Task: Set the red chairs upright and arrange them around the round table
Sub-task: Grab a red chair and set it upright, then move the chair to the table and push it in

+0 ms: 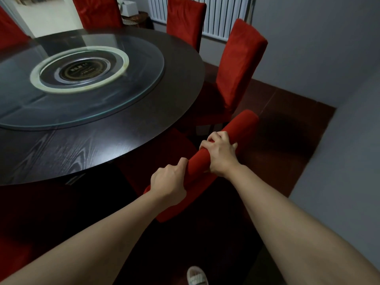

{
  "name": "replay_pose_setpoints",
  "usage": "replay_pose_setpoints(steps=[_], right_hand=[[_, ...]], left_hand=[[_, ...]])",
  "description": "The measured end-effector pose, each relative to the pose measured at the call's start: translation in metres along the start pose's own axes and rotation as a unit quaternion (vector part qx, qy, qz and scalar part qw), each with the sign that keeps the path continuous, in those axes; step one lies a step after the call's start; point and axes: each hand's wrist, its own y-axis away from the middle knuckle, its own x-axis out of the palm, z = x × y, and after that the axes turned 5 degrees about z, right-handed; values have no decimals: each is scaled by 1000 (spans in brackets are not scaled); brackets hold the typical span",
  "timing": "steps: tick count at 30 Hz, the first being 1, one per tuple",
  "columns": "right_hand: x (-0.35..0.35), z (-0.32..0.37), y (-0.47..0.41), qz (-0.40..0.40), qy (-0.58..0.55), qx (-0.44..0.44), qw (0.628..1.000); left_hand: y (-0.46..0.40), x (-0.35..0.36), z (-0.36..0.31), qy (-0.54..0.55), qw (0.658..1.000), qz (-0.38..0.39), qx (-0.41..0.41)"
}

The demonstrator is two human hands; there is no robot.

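Red velvety fabric covers the chair back [234, 130] that both hands clench along its top edge: the left hand [168, 184] wraps the nearer end, the right hand [221, 153] the middle. This chair stands upright just beside the dark round table [98, 149], its seat tucked partly under the rim. Beyond it two more red chairs [238, 66] stand upright at the table's edge, before a white radiator [224, 17]. A glass turntable [131, 95] lies on the tabletop.

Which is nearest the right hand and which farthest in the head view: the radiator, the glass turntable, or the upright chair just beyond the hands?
From the right hand:
1. Upright chair, just beyond, at the table's right edge.
2. Glass turntable, left, on the table.
3. Radiator, far wall.
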Motion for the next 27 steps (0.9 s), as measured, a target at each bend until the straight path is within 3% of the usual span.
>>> replay_pose_setpoints(steps=[8,21,27], right_hand=[[-3,-4,1,0,-4,-3,1000],[-1,7,15,-5,60,41,997],[-30,15,18,77,78,45,993]], left_hand=[[-5,5,-2,-5,999,-32,-12],[0,3,3,27,1000,9,-5],[12,-8,11,68,998,5,9]])
